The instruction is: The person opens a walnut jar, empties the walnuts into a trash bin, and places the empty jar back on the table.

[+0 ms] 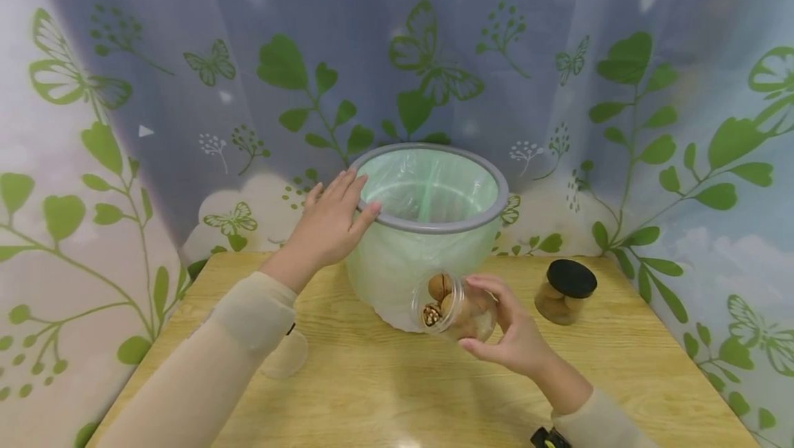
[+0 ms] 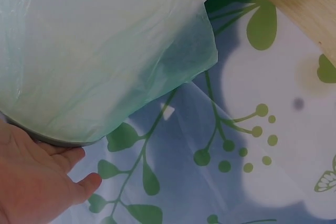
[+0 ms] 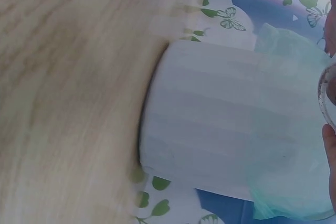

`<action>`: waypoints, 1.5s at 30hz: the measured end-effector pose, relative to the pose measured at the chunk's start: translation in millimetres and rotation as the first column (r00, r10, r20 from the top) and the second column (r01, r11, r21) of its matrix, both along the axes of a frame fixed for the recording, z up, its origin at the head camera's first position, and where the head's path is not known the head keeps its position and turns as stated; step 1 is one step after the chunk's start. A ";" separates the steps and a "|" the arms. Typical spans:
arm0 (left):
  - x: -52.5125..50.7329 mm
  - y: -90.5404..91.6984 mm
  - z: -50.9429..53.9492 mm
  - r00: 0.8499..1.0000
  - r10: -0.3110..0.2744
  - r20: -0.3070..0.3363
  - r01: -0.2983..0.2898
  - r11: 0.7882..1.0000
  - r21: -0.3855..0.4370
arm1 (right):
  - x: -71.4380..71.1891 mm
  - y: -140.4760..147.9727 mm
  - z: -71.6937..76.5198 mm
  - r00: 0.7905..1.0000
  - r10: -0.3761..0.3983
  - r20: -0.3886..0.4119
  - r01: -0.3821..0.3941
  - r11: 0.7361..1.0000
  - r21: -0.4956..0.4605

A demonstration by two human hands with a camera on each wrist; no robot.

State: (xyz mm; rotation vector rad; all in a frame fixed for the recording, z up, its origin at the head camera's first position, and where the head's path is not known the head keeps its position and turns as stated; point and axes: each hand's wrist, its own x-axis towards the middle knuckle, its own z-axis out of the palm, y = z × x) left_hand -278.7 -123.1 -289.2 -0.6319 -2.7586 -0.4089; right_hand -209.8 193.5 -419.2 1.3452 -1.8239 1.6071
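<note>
A wastebasket (image 1: 366,269) with a grey rim stands at the back of the table, lined with a pale green plastic bag (image 1: 403,182). My left hand (image 1: 329,224) rests on the rim's left side with fingers extended; the left wrist view shows this hand (image 2: 42,182) against the rim too. In front of the basket, my right hand (image 1: 521,338) grips a clear jar (image 1: 474,313), tilted with its open mouth to the left. Walnuts (image 1: 439,287) sit inside, one showing its broken interior. Only the jar's edge (image 3: 322,98) and some fingers enter the right wrist view.
A second jar (image 1: 554,304) with a black lid and brown contents stands on the table to the right. A clear round lid (image 1: 287,355) lies beside my left forearm. Behind the wooden table (image 1: 372,393) hangs a curtain (image 1: 347,14) printed with leaves and butterflies.
</note>
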 end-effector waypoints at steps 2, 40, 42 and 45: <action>-0.9 0.9 -0.1 1.000 -0.001 -0.001 0.001 1.000 0.002 | -1.2 1.8 3.1 1.000 -0.006 -0.022 0.006 1.000 0.001; 1.1 -0.7 2.9 0.999 -0.011 0.043 0.010 1.000 0.006 | -20.3 40.8 79.5 0.965 -0.132 -0.228 0.093 0.980 -0.178; 1.5 -0.5 3.7 0.999 -0.011 0.045 0.011 1.000 0.004 | -21.8 43.6 83.7 0.960 -0.152 -0.235 0.111 0.978 -0.179; 1.3 0.1 4.2 0.999 -0.013 0.048 0.013 1.000 0.003 | -23.9 48.2 90.3 0.958 -0.162 -0.237 0.118 0.975 -0.188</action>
